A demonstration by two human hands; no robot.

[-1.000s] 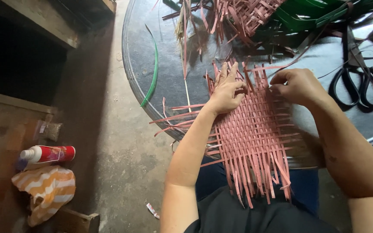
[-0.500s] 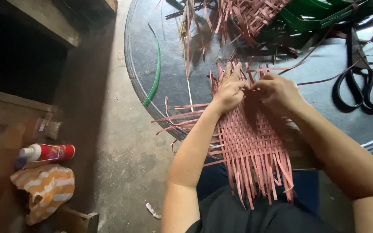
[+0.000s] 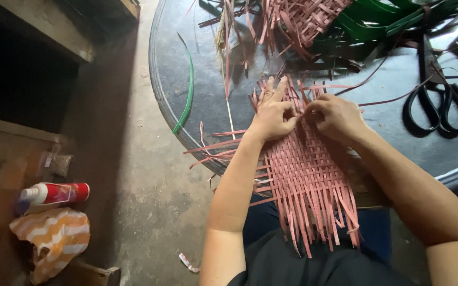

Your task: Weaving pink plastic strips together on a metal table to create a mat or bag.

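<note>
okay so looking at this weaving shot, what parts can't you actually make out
- Head view: the fingertips of the left hand and right hand curl into the pink woven mat, so their grip on the strips is hidden.
- The black scissors: blade tips are lost under green strips.
- The pile of pink strips is cut off by the top edge.
- The red and white bottle: print too small.

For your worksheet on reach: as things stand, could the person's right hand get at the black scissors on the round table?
Probably yes. The right hand rests on the pink woven mat, and only bare table with a few loose strips lies between it and the scissors.
</note>
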